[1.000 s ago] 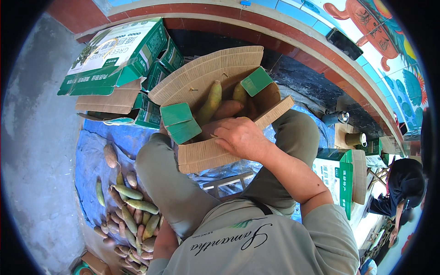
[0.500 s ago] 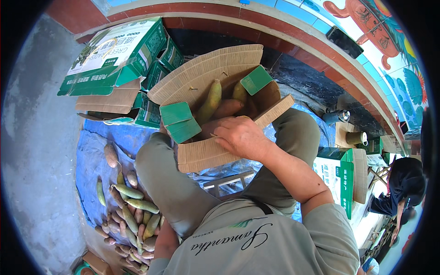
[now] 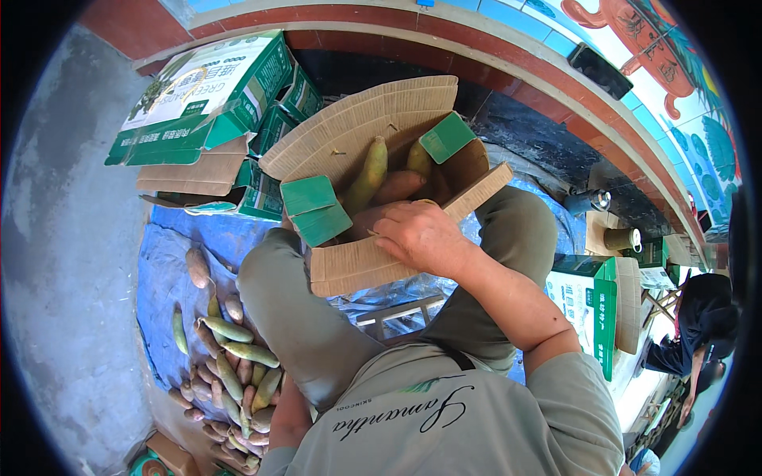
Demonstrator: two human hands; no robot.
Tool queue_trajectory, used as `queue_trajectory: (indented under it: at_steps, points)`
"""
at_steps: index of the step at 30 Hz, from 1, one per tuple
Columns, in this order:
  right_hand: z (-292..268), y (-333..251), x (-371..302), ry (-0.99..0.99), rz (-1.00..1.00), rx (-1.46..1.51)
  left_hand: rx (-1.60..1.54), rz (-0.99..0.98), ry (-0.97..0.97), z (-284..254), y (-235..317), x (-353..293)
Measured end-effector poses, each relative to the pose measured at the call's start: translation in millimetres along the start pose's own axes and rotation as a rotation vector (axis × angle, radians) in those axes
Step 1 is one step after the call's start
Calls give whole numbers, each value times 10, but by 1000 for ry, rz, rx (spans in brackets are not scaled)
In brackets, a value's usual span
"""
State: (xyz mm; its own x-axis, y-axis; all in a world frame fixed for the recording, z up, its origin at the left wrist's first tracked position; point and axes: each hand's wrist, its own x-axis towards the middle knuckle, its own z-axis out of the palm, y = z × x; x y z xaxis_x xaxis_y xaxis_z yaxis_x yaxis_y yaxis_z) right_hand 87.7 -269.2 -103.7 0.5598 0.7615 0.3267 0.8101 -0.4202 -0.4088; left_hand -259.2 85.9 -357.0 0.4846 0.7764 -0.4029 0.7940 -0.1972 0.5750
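An opened cardboard box (image 3: 357, 119) with green corner flaps sits between my knees. Inside lie long green radishes (image 3: 367, 176) and reddish-brown roots (image 3: 398, 186) that look like sweet potatoes. My right hand (image 3: 421, 234) reaches over the box's near flap (image 3: 357, 268), its fingers curled down into the box against the roots. What lies under those fingers is mostly hidden. My left forearm (image 3: 290, 414) runs down beside my left thigh, and the left hand is out of sight.
Green radishes and brownish roots (image 3: 230, 373) are heaped on a blue sheet (image 3: 159, 278) at the left. Green-and-white cartons (image 3: 198, 95) stand stacked at the far left, another carton (image 3: 583, 309) at the right. A flask (image 3: 587, 202) and a can (image 3: 623, 239) stand by the wall.
The whole view has shifted slightly to the right. My right hand stays in the same place at the box's near flap.
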Motion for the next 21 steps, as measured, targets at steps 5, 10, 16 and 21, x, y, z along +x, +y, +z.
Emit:
queue_trajectory:
  at_steps: [5, 10, 16, 21]
  points:
    - [-49, -6, -23, -29, -3, 2, 31, 12, 47, -198, 243, 16]
    - [-63, -27, -43, -114, 8, 62, 71, 10, 113, -517, 464, -68]
    - [-217, -35, -122, -272, 67, 145, -247, 229, 286, -1195, 1932, -384]
    - [-249, -22, -161, -318, 62, 192, -241, 599, 198, -1415, 3007, -658]
